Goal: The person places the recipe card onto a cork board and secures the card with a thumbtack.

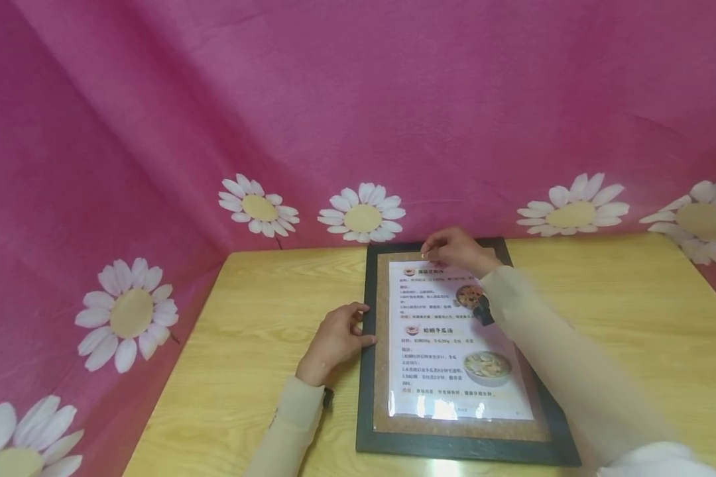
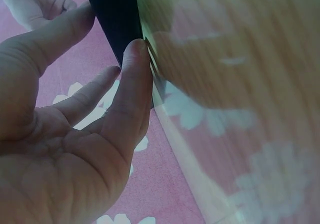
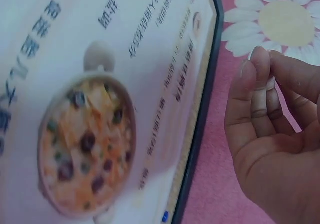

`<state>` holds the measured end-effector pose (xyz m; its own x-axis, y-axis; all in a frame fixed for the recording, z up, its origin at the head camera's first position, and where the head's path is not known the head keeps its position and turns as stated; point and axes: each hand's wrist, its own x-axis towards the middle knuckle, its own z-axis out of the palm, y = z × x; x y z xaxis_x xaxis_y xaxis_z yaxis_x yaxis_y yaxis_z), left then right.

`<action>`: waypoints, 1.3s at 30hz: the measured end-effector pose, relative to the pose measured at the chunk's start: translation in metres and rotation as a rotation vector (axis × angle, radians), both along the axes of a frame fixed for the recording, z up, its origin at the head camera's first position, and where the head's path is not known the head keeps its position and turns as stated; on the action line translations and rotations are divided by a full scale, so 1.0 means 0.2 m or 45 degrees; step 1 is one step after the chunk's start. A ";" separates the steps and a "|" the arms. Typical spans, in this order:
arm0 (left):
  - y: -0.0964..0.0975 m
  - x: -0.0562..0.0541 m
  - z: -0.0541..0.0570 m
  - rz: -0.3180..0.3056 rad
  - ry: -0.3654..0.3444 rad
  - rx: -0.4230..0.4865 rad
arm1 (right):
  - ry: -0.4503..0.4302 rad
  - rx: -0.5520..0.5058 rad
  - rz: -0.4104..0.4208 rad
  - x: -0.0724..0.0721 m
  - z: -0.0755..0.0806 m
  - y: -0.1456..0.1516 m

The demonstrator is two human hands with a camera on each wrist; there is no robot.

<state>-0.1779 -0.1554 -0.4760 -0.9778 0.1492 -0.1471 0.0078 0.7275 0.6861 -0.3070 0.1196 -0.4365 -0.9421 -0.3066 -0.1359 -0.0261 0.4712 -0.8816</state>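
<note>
I find the dark-framed board [image 1: 465, 447] on the table [image 1: 262, 298], judged stiff, fairly light, best held by its side edges; a glossy printed sheet [image 1: 429, 371] covers most of its cork [image 1: 453, 429]. The left hand [image 1: 334, 339], fingers loosely extended, touches its left edge. Farther, the right hand [image 1: 458, 252] pinches a small pale object [image 1: 422, 256], unidentified, at the top.
</note>
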 end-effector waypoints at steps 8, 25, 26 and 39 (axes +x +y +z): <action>-0.01 0.00 0.01 -0.020 0.003 0.023 | -0.084 0.025 -0.030 -0.06 -0.04 -0.08; -0.01 -0.01 0.01 -0.021 0.000 0.001 | -0.019 0.116 -0.001 -0.13 -0.09 -0.24; -0.01 -0.01 0.01 -0.021 0.001 -0.001 | -0.015 0.122 0.000 -0.14 -0.09 -0.25; -0.01 -0.01 -0.01 -0.001 -0.023 0.011 | -0.070 0.153 -0.078 -0.20 -0.15 -0.28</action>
